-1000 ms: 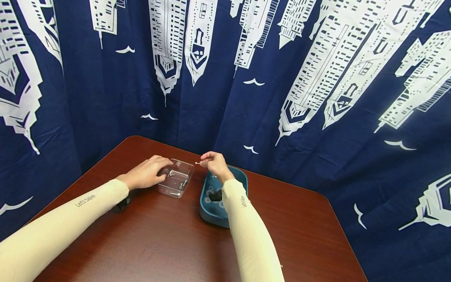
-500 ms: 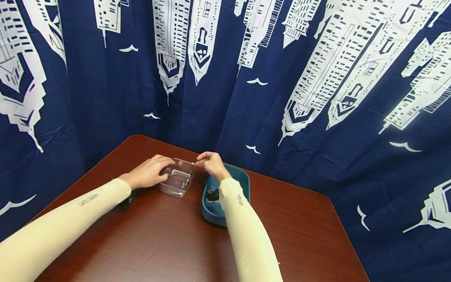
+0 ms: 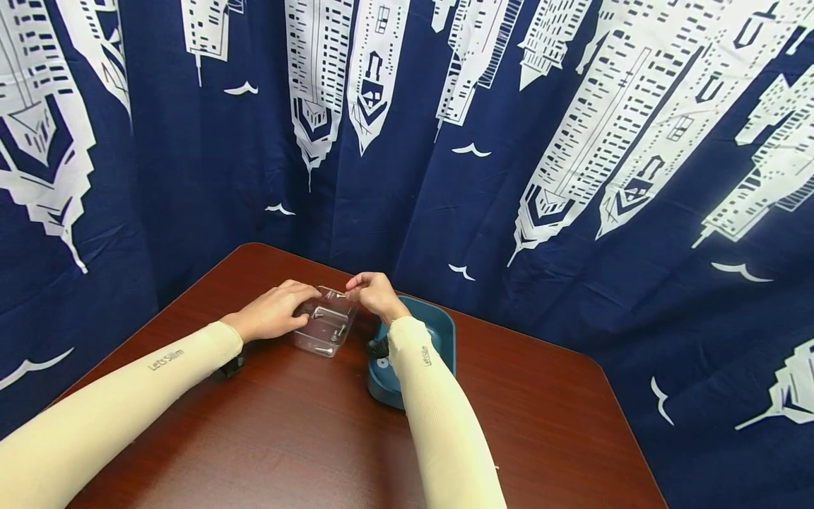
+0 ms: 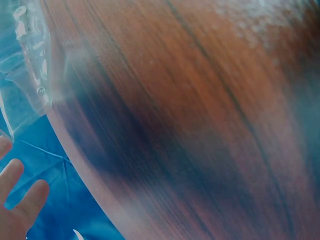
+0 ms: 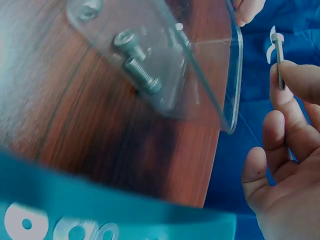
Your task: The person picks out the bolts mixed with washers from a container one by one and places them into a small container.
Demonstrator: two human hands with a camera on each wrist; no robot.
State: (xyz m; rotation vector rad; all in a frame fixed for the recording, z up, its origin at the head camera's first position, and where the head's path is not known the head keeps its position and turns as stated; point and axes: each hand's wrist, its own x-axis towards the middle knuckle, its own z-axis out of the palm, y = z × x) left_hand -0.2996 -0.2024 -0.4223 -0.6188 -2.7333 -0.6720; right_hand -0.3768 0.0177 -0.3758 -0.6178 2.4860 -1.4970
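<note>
My left hand rests at the left side of a clear plastic box, its fingers along the rim and the thumb near the front. In the left wrist view its fingers are spread. My right hand is over the box's back right corner. Between thumb and forefinger it pinches a slim socket-head screw, head up in the right wrist view. Inside the box lie several bolts, in separate compartments. Beside it stands a blue tray, partly hidden under my right forearm.
Flat washers lie in the blue tray. The brown table ends close behind the box, against a navy curtain with white building prints. A small pale bit sits by my right sleeve.
My right hand has moved left with the screw, from above the tray's far end to the box's back right corner. My left hand has stayed at the box, and the view has shifted slightly.
</note>
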